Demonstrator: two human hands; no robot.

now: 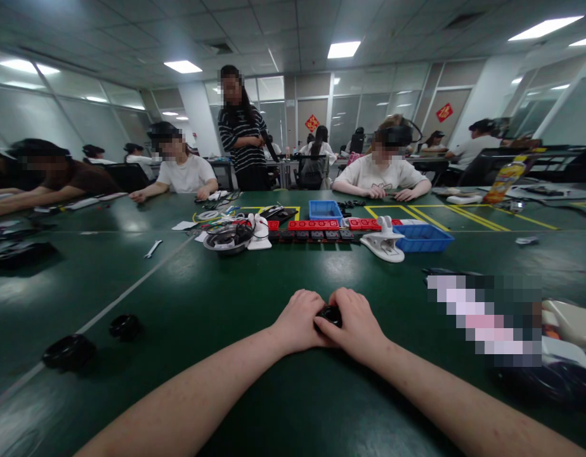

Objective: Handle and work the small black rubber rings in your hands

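Between my two hands, just above or on the green table [236, 393], is a black ring-shaped part [331, 314] with a round opening facing up. My left hand [300, 320] curls around its left side. From the right, my right hand [354, 324] wraps it, with the thumb across the near edge. The fingers hide most of the part. Over to the left lie two similar black ring-shaped parts, a larger one [68, 352] and a smaller one [125, 327], both apart from my hands.
Ahead stand a red and black row of sockets [316, 231], a blue bin [423, 238], a white clamp [385, 241] and a bowl of cables [229, 238]. A wrench [153, 249] lies left. A blurred-out object [488, 324] is at right. Co-workers sit across the table.
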